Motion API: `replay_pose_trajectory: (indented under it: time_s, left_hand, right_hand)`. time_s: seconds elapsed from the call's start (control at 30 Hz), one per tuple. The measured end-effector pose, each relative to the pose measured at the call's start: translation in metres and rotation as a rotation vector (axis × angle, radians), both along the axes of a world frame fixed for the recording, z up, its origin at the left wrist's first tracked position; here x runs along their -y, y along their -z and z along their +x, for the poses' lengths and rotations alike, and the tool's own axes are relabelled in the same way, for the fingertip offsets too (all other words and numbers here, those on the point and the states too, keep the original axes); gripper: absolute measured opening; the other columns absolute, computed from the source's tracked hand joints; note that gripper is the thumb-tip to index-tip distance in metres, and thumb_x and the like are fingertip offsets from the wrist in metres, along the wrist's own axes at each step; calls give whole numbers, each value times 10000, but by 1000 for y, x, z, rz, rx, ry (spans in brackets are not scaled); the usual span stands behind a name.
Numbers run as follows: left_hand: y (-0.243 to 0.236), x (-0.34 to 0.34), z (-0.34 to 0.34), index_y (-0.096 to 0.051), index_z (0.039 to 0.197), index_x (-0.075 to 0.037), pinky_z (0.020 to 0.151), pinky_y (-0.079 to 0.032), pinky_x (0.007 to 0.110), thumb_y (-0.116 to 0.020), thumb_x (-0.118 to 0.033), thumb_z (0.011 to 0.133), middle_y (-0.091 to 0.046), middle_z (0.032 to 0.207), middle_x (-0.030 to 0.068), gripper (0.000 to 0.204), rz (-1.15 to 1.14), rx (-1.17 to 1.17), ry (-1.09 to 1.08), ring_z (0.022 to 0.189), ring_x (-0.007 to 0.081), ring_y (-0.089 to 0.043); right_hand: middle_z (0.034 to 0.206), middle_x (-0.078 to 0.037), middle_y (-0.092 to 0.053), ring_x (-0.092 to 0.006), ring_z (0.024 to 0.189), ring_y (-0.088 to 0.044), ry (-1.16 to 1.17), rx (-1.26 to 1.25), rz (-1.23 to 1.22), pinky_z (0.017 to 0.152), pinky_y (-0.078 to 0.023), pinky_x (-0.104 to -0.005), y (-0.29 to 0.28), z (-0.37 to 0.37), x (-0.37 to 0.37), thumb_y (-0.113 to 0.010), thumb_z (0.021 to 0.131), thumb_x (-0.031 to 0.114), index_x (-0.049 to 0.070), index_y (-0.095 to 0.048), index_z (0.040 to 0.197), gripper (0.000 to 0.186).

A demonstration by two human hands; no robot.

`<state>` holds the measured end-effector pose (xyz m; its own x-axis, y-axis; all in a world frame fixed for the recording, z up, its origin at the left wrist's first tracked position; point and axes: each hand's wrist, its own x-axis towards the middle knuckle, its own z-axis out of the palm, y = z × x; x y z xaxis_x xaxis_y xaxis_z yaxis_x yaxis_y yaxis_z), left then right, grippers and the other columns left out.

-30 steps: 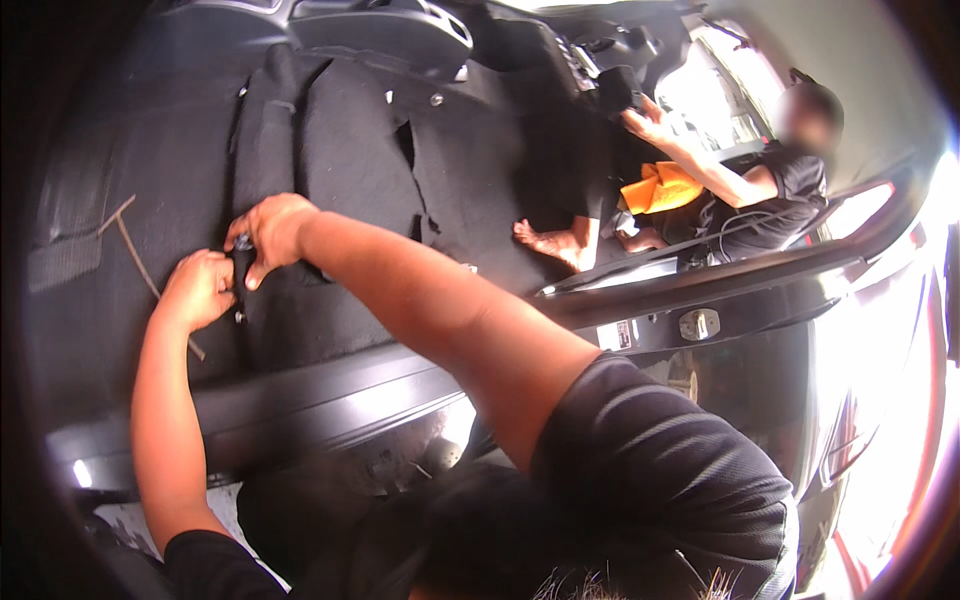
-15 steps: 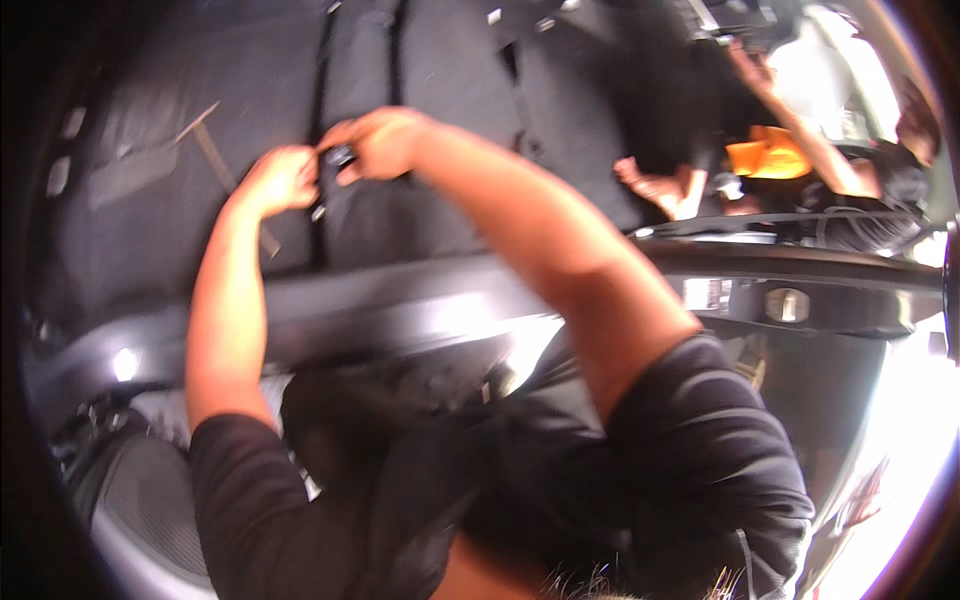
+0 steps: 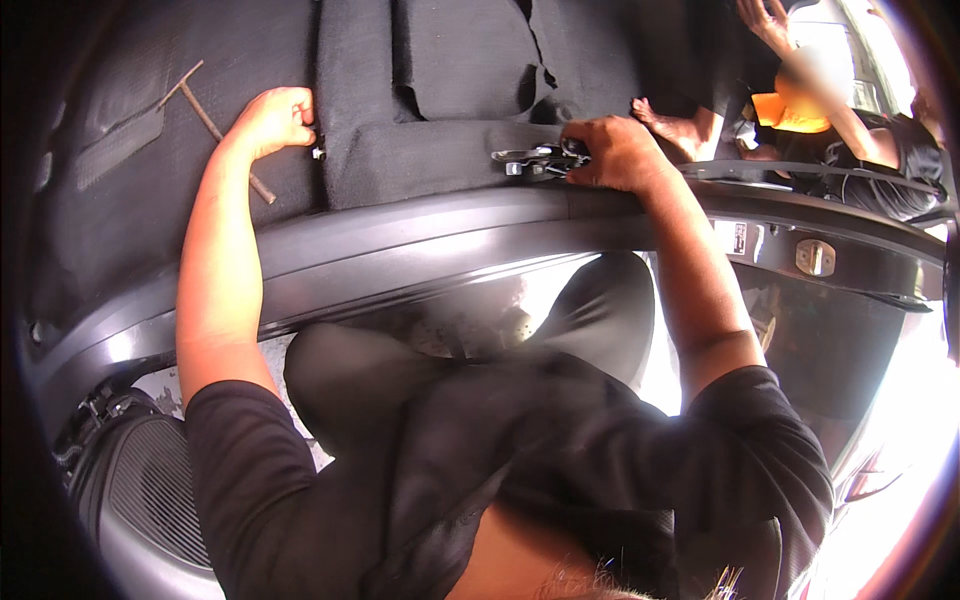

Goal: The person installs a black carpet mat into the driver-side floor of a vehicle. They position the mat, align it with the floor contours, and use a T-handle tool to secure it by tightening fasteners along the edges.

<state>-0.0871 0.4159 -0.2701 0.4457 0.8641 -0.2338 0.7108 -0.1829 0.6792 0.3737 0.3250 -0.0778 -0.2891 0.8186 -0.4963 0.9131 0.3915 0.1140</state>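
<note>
My left hand is at the edge of the black carpet, beside a narrow seam, its fingers curled in. Whatever they pinch there, if anything, is hidden. A small pale clip-like piece shows just under the fingertips. To the right, my right hand has its fingers closed round the end of a dark metal latch-like mechanism, which lies on the carpet near the door sill. On the floor by my left wrist rests a brown T-handle tool, its shaft passing behind that wrist.
A glossy dark sill runs between my body and the carpeted floor. Another person's bare foot and raised hand are at the right, near an orange cloth. A ribbed speaker panel sits at lower left.
My right hand has moved right, from beside my left hand to the metal mechanism. The left hand stays by the seam. My view has shifted slightly, and the co-worker's foot remains at the right.
</note>
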Motion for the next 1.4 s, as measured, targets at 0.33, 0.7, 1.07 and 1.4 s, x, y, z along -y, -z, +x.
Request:
replay_pose_trajectory:
  time_s: [0.33, 0.7, 1.07, 1.4]
  left_hand:
    - [2, 2, -7, -687, 925, -28, 705, -520, 360, -897, -110, 729, -670, 783, 39, 298, -1, 76, 11, 745, 163, -621]
    - [7, -3, -6, -655, 870, -34, 668, -499, 310, -872, -23, 695, -607, 765, -15, 279, -72, 139, 9, 739, 100, -571]
    - [9, 14, -21, -696, 1065, -38, 797, -530, 296, -858, -47, 794, -614, 941, -13, 316, -63, 175, -135, 866, 96, -575]
    - [-45, 156, -39, -753, 1202, -161, 910, -546, 441, -794, -369, 934, -753, 1060, 55, 342, 255, -391, -507, 1045, 297, -707]
  right_hand:
    - [972, -146, -780, -342, 940, -759, -48, -164, -42, 843, -566, -460, -4, -32, -22, -902, 786, 351, 127, -741, 1253, 543]
    - [957, -109, -668, -360, 924, -715, -191, -901, 157, 800, -565, -502, 102, -196, 62, -813, 843, 211, 173, -679, 1202, 386]
    - [1004, -51, -640, -272, 972, -671, -306, -838, 365, 876, -480, -433, 119, -188, 85, -748, 879, 272, 186, -681, 1131, 274]
    - [998, -72, -663, -281, 986, -688, -246, -909, 374, 892, -485, -446, 126, -189, 86, -617, 980, 271, 173, -666, 1061, 137]
